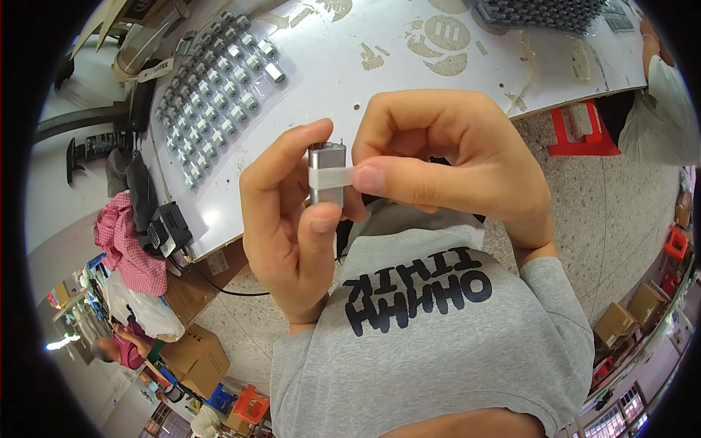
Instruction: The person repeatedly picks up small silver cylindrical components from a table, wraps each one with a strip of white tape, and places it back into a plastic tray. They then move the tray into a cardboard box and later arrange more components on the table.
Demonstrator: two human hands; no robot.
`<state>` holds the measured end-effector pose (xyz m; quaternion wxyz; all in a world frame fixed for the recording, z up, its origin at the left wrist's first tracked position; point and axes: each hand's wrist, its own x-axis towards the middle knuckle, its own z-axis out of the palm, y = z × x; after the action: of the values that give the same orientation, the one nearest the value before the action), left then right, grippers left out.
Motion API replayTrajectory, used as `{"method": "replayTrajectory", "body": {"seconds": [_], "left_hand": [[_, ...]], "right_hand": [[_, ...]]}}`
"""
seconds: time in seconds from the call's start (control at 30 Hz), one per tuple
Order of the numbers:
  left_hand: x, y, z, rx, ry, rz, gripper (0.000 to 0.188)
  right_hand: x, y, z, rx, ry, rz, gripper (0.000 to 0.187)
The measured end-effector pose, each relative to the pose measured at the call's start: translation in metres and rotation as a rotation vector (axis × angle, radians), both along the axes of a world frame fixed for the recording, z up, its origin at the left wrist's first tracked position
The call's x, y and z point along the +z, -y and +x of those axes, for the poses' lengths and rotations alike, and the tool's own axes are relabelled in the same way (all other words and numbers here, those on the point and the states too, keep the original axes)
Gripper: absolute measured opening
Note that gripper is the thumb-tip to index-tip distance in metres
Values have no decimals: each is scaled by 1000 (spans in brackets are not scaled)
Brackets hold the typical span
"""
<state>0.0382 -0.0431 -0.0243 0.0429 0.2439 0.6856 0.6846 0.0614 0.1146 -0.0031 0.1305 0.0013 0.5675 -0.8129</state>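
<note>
A small silver metal-cased part (335, 157), which looks like a small motor, stands upright between the thumb and fingers of my left hand (286, 212). Short pins stick up from its top end. Around its middle runs a band of whitish tape (328, 178), which stretches off to the right. My right hand (460, 157) pinches the far end of this tape between thumb and curled forefinger. Both hands are above my lap, just off the table's near edge. The back of the part is hidden by my fingers.
On the white table (314, 73), a clear plastic tray (219, 98) holds rows of similar parts with white bands. More parts are packed at the back right (544, 14). A black power adapter (169, 226) sits at the left edge. A red stool (584, 131) stands at right.
</note>
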Motion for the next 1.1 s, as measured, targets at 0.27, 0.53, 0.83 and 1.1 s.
{"method": "replayTrajectory", "body": {"seconds": [0.27, 0.53, 0.83, 1.1], "left_hand": [[-6, 0, 3, 85, -89, -22, 53], [-10, -3, 1, 52, -219, 59, 50], [12, 8, -14, -199, -475, -245, 59], [12, 13, -18, -202, -442, -251, 60]], "right_hand": [[-9, 7, 0, -50, -103, -63, 10], [-6, 6, -1, -26, -86, -75, 10], [-33, -1, -9, 29, -243, -193, 8], [-30, -5, -9, 43, -186, -259, 7]]}}
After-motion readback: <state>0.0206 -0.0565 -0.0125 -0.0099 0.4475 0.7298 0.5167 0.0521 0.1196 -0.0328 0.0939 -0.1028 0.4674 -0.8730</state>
